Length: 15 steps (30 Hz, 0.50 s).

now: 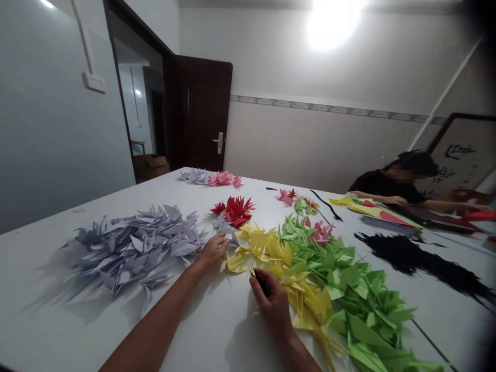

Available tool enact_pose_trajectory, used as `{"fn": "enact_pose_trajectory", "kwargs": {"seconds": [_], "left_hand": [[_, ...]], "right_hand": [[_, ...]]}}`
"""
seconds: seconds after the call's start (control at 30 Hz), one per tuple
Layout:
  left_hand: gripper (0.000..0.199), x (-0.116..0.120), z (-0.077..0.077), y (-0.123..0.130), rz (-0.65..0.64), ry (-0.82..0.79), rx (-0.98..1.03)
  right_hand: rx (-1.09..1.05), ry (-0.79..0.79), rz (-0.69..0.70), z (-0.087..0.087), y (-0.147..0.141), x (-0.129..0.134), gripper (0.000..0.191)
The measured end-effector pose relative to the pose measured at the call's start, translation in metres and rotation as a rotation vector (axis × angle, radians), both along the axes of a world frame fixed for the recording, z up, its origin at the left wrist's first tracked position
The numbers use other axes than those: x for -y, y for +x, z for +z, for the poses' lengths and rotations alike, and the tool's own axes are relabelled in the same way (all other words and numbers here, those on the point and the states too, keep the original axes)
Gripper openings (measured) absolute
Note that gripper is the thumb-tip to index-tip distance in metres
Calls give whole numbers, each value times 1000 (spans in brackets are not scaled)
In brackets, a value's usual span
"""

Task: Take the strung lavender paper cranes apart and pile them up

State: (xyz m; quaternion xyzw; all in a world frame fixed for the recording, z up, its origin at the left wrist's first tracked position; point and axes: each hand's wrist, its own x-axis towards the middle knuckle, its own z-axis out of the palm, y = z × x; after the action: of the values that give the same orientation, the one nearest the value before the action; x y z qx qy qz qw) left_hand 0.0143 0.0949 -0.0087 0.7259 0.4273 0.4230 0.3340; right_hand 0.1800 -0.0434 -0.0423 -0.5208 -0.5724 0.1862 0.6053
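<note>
White tabletop (27,279) runs out ahead of you, and the paper on it is laid out by colour. Nearest you, your hands stand apart. Your right hand (272,305) pinches a slim dark object (260,282), perhaps a pen or a tight fold of black paper, though its end is hidden, with its grip angled down at the near edge of a yellow heap of folded paper pieces (263,250). Your left hand (212,251) lies loosely curled just beyond, at the meeting of that heap and a large pile of lilac-grey folded paper (134,248), and seems to rest there rather than clamp anything. A green heap (349,294) presses against the yellow on the right, and pink pieces (320,232) sit at its far end. Farther out lie a red cluster (234,211), a black heap (411,261), and a small lilac-and-pink group (209,178), each apparently kept separate so that its colour stays easy to reach. Across the table, a seated co-worker (391,186) stretches both arms over stacked coloured sheets (375,212). Behind are a dark wooden door (201,113), standing open, and a framed calligraphy panel (461,155).
</note>
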Motion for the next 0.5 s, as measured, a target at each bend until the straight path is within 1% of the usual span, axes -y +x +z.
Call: {"fn": "enact_pose_trajectory", "kwargs": {"seconds": [0.3,0.4,0.5], "left_hand": [[39,-1,-21,-6,-18,-5,-123],[42,-3,-26,-5,-30,-3,-149],[42,-7,-31,-3,-22,12,-146]], "right_hand": [[16,26,-13,0,2,-1,25],[62,33,-31,0,3,0,24],[154,59,-65,1,2,2,23]]}}
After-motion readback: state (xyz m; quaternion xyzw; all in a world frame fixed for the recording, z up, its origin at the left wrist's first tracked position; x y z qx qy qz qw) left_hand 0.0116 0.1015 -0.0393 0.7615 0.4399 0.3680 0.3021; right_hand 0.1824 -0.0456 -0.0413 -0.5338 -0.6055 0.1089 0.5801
